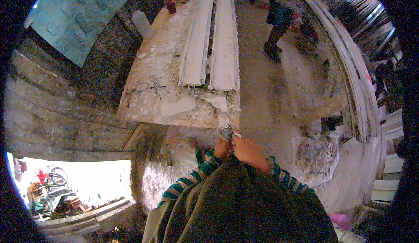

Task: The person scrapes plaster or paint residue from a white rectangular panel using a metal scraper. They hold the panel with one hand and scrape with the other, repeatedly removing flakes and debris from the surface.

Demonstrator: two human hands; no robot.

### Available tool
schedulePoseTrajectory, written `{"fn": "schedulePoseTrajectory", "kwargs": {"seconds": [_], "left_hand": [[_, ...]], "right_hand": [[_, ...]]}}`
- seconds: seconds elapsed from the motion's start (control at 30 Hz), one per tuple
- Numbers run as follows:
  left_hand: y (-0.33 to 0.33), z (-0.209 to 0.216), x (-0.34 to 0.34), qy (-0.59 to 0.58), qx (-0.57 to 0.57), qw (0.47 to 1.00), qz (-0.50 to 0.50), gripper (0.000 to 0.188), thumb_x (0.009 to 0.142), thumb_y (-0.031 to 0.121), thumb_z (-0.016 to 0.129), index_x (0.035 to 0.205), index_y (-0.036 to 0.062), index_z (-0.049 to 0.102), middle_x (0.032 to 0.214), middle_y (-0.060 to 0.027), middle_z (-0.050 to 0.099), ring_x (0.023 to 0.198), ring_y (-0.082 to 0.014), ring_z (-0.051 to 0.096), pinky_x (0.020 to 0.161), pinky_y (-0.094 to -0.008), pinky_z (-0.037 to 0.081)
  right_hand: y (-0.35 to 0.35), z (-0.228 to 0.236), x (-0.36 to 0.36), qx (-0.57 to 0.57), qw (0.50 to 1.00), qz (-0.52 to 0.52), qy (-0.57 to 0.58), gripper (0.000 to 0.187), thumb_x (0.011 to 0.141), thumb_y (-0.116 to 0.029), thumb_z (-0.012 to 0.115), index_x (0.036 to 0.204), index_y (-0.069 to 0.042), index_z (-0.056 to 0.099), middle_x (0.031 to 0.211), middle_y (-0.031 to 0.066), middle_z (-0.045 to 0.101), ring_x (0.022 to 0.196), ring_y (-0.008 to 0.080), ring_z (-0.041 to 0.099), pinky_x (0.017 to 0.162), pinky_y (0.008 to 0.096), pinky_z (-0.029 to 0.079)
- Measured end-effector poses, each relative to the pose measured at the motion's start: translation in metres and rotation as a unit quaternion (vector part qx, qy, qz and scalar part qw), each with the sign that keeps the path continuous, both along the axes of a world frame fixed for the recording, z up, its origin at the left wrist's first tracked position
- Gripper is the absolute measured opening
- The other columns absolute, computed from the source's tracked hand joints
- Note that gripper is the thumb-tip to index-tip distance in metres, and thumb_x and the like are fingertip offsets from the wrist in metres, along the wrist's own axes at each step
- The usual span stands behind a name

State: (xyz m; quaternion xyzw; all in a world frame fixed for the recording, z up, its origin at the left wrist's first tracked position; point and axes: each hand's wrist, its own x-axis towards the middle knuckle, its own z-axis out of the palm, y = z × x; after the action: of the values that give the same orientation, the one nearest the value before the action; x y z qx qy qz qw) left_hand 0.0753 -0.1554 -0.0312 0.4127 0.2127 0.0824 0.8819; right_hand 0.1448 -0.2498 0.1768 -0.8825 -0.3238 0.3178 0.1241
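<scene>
Close to my body, just past the near edge of the worktable (148, 117), my left hand (222, 148) and my right hand (250, 153) meet. Both are closed around a small greyish thing (225, 132) with a pale bit sticking out at its right; its kind cannot be made out. Two long white moulded strips (194, 51), like plaster cornice, lie side by side down the table. Broken white lumps (214, 99) and a flat whitish patch (178, 106) are at their near ends. Some thin dark wire (156, 86) lies tangled on the left.
A white plastic container (142, 24) and a red bottle (169, 3) stand along the table's left side. Another person (279, 20) stands at the far right. Long pale strips (345, 51) lean along the right. A bright opening (78, 182) is at lower left.
</scene>
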Motion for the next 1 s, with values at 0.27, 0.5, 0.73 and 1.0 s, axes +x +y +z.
{"fn": "schedulePoseTrajectory", "kwargs": {"seconds": [0.27, 0.5, 0.73, 1.0], "left_hand": [[-0.004, -0.031, 0.007, 0.062, -0.082, 0.991, 0.080, 0.032, 0.077, 0.005, 0.048, 0.109, 0.0055, 0.050, 0.075, -0.0041, 0.058, 0.052, -0.0146, 0.051, 0.043, -0.0246, 0.039], [-0.005, -0.035, 0.004, 0.042, -0.031, 0.997, 0.055, 0.029, 0.076, 0.002, 0.047, 0.106, 0.0027, 0.051, 0.080, -0.0064, 0.060, 0.060, -0.0170, 0.055, 0.051, -0.0277, 0.045], [-0.010, -0.022, 0.012, 0.046, 0.020, 0.996, 0.077, 0.025, 0.079, 0.003, 0.049, 0.102, 0.0021, 0.055, 0.082, -0.0073, 0.062, 0.066, -0.0169, 0.058, 0.056, -0.0287, 0.047], [-0.014, -0.011, 0.015, 0.040, 0.015, 0.993, 0.110, 0.019, 0.081, 0.004, 0.051, 0.099, 0.0014, 0.058, 0.085, -0.0083, 0.063, 0.072, -0.0169, 0.060, 0.062, -0.0299, 0.049]], "right_hand": [[-0.016, 0.008, 0.001, 0.009, 0.994, 0.105, -0.028, 0.037, 0.089, -0.029, 0.044, 0.122, -0.014, 0.050, 0.089, 0.0203, 0.064, 0.081, 0.0415, 0.061, 0.069, 0.0530, 0.047], [-0.002, 0.004, -0.009, -0.026, 0.999, 0.027, -0.032, 0.043, 0.090, -0.030, 0.040, 0.128, -0.011, 0.045, 0.091, 0.0206, 0.064, 0.081, 0.0409, 0.062, 0.068, 0.0540, 0.048], [-0.004, 0.004, -0.006, -0.029, 0.998, 0.056, -0.016, 0.045, 0.092, -0.027, 0.039, 0.133, -0.010, 0.042, 0.091, 0.0226, 0.063, 0.081, 0.0421, 0.061, 0.069, 0.0545, 0.048], [0.002, 0.007, -0.004, -0.037, 0.997, 0.071, -0.022, 0.045, 0.092, -0.027, 0.041, 0.133, -0.010, 0.042, 0.090, 0.0235, 0.063, 0.077, 0.0424, 0.061, 0.068, 0.0547, 0.047]]}}
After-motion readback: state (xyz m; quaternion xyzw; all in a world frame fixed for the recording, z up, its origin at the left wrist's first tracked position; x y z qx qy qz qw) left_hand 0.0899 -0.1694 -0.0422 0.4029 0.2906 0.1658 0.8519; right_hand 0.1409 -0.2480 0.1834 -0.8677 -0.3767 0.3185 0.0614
